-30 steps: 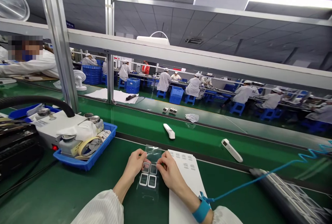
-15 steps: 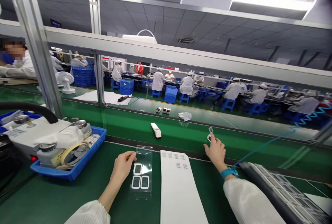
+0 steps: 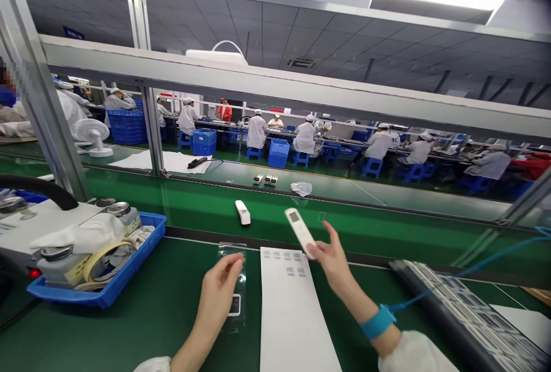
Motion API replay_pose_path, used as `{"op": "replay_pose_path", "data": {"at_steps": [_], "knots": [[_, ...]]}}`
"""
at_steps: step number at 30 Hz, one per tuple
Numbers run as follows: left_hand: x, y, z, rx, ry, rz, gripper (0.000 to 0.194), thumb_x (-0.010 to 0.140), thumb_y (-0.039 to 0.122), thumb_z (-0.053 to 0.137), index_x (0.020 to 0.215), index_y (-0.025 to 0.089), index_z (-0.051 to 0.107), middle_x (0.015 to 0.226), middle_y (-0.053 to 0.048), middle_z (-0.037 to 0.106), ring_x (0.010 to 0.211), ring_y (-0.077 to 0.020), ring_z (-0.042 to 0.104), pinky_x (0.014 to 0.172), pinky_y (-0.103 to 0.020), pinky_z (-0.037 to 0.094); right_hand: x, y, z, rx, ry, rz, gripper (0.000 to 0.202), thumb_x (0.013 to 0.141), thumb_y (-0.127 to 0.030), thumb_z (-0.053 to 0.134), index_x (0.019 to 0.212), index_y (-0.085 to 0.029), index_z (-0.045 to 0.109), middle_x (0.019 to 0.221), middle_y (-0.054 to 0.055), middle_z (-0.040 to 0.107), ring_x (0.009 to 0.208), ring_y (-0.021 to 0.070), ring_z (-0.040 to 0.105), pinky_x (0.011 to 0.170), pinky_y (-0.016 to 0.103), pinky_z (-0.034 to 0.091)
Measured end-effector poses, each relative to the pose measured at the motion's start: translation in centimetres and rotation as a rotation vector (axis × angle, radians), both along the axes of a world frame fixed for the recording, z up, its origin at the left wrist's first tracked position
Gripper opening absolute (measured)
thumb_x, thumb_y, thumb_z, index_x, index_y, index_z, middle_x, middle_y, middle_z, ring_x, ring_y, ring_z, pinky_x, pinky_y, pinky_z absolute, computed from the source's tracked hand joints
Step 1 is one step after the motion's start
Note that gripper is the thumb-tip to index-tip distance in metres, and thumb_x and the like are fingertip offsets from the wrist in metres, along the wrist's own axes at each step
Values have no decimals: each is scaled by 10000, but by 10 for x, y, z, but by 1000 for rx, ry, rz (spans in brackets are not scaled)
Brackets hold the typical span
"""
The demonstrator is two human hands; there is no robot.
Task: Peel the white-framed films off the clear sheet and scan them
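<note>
My right hand (image 3: 333,263) grips the lower end of a white handheld device (image 3: 300,233) between thumb and fingers. The device has a small dark screen near its top and is tilted over the far end of a white sheet (image 3: 293,314) with small printed marks. A small clear piece (image 3: 322,217) appears at the raised index fingertip. My left hand (image 3: 217,291) is pinched closed over a transparent film (image 3: 235,326); anything between its fingertips is too small to make out. One white-edged frame (image 3: 233,305) shows on the film beside this hand, which covers the rest.
Another white device (image 3: 243,213) lies on the green belt (image 3: 193,205) ahead. A blue tray (image 3: 103,297) with jars and tape stands left, a dark rack of frames (image 3: 469,314) right. A blue cord runs from my right wristband (image 3: 377,321). People sit at a far line.
My right hand has come left and nearer from above the belt, now with the white device in its grip. My left hand has moved right over the film. The view has shifted slightly.
</note>
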State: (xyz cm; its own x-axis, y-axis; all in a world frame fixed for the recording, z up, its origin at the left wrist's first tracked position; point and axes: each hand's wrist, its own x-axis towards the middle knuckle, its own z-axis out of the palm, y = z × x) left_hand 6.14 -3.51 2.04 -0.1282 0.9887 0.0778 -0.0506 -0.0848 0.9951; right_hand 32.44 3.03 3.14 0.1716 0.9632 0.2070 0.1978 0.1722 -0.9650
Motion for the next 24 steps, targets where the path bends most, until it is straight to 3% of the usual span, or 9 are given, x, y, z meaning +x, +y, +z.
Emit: {"op": "replay_pose_path", "data": {"at_steps": [3, 5, 7, 10, 13, 16, 19, 24], "knots": [[20, -12, 2, -64, -229, -163, 583, 696, 490, 702, 1168, 192, 533, 1161, -99, 620, 1101, -237, 557, 960, -326, 434, -62, -54, -4, 9, 271, 324, 977, 747, -357, 723, 1446, -221, 55, 733, 0, 634, 666, 215, 621, 669, 385, 542], [26, -17, 3, -51, -327, -203, 565, 706, 450, 718, 1166, 204, 502, 1148, -84, 617, 1065, -212, 567, 922, -303, 452, -91, -80, -6, -16, 321, 396, 933, 764, -358, 716, 1437, -253, 78, 717, -17, 607, 655, 199, 593, 636, 358, 526], [28, -21, 5, -32, -385, -192, 428, 739, 427, 698, 1057, 196, 529, 1041, -57, 630, 960, -179, 588, 847, -272, 470, -105, -93, -5, -27, 240, 407, 841, 808, -358, 676, 1431, -259, 120, 729, -14, 599, 676, 194, 581, 649, 343, 500], [26, -23, 6, -61, -440, -172, 332, 749, 398, 695, 946, 190, 528, 825, -7, 609, 760, -127, 582, 697, -227, 468, -100, -88, 4, 75, 55, 316, 587, 858, -391, 611, 1335, -215, 318, 707, -12, 561, 690, 190, 554, 672, 326, 463], [29, -25, 5, -148, -497, -201, 358, 712, 413, 721, 892, 187, 511, 633, 39, 528, 556, -92, 496, 533, -206, 416, -80, -74, 20, 188, -51, 186, 292, 876, -442, 568, 1008, -184, 532, 672, -8, 512, 630, 165, 494, 606, 284, 425], [35, -29, -1, -247, -558, -235, 399, 758, 551, 618, 815, 170, 515, 555, 35, 492, 463, -85, 425, 449, -207, 358, -66, -67, 34, 198, -108, 153, 280, 892, -450, 543, 815, -182, 556, 670, -1, 502, 583, 140, 438, 543, 257, 371], [41, -34, -8, -288, -548, -283, 521, 811, 655, 446, 806, 145, 551, 514, 7, 506, 415, -95, 426, 432, -220, 340, -62, -68, 40, 158, -139, 213, 293, 887, -446, 542, 772, -177, 555, 635, -12, 475, 541, 123, 396, 498, 245, 321], [44, -39, -9, -325, -462, -325, 600, 796, 707, 401, 823, 132, 569, 492, -1, 513, 375, -97, 427, 407, -209, 298, -68, -71, 41, 68, -139, 353, 274, 867, -413, 546, 744, -169, 537, 631, -19, 459, 540, 112, 374, 486, 237, 290]]}}
